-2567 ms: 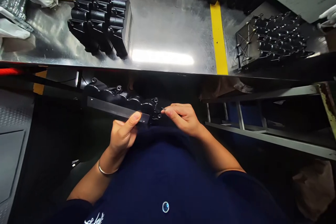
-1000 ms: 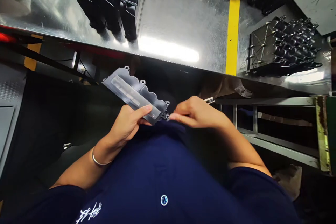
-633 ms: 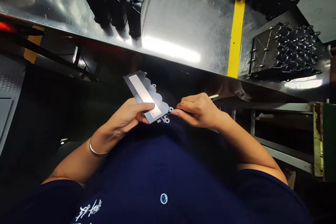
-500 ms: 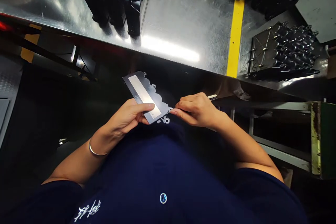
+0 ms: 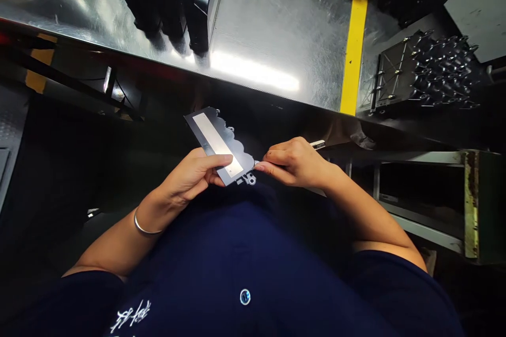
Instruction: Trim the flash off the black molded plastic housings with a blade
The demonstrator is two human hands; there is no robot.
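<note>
A dark moulded part [image 5: 239, 148] with a scalloped edge and a pale flat strip is held in front of my body. My left hand [image 5: 195, 171] grips its lower end, thumb on the strip. At the part's right corner, beside small ring-shaped tabs, my right hand [image 5: 294, 163] is closed in a pinch. A slim, light-coloured tool [image 5: 318, 145] sticks out behind my right hand. Its working end and what lies between the fingertips are hidden.
Beyond my hands runs the edge of a metal table [image 5: 272, 26] with a yellow tape stripe [image 5: 353, 55]. Black moulded parts [image 5: 197, 5] stand at its left, and more stacked parts [image 5: 435, 71] at the right. A metal frame [image 5: 472, 202] is at the lower right.
The view has shifted slightly, so the table and parts sit a little further left. My right hand has moved up very slightly; the left hand keeps its hold.
</note>
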